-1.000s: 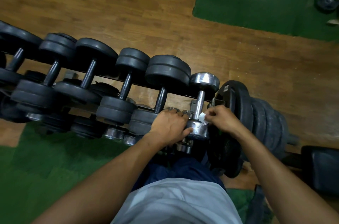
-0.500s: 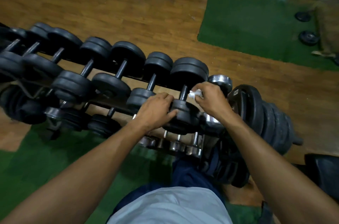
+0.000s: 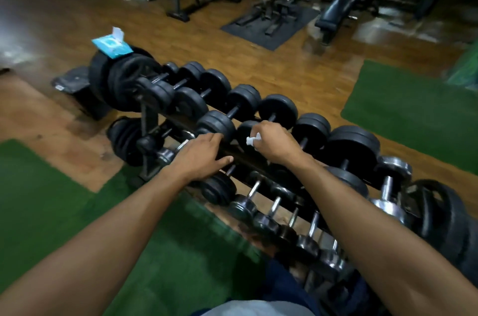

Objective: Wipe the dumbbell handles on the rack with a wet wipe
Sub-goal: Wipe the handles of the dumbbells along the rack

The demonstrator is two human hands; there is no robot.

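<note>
While pinched in right hand (image 3: 275, 143), wipe (image 3: 251, 140) protrudes leftward.

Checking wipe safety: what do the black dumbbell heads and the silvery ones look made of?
Matte black dumbbell heads: probably rubber or painted iron, dull with no glare. Silvery dumbbell heads: likely chromed steel, bright mirror-like highlights.

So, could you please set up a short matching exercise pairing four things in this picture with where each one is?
Things:
1. wet wipe
2. wipes packet
3. left hand
4. chrome dumbbell

Places:
A. on the stacked plates at the rack's far end
B. resting on the rack's top rail
C. in the right hand's grip
D. upper row, right end

Pairs: 1-C, 2-A, 3-B, 4-D
</note>
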